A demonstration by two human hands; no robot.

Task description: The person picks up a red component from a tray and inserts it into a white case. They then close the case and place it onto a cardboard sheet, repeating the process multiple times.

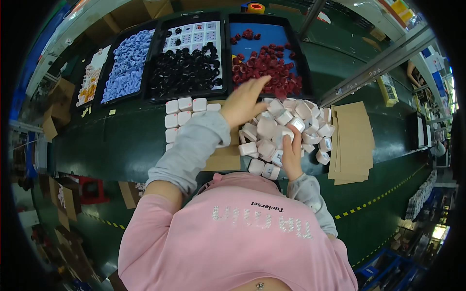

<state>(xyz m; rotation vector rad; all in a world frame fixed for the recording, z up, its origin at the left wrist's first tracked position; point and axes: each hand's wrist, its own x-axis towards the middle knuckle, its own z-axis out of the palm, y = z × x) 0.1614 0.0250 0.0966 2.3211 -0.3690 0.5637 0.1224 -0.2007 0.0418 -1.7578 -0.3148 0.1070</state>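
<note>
My left hand reaches over the front edge of a black tray. Its fingers are stretched out, just above small dark red rounded pieces, and I see nothing held in them. In my right hand is a small white rounded-square case, gripped between the fingers over a loose heap of similar white cases. Left of the heap, more white cases stand in neat rows, partly hidden by my left forearm.
Trays of black pieces, light-blue pieces and white and orange pieces line the table's far side. Flat cardboard sheets lie right of the heap. A metal post rises at the right. Orange tape sits at the back.
</note>
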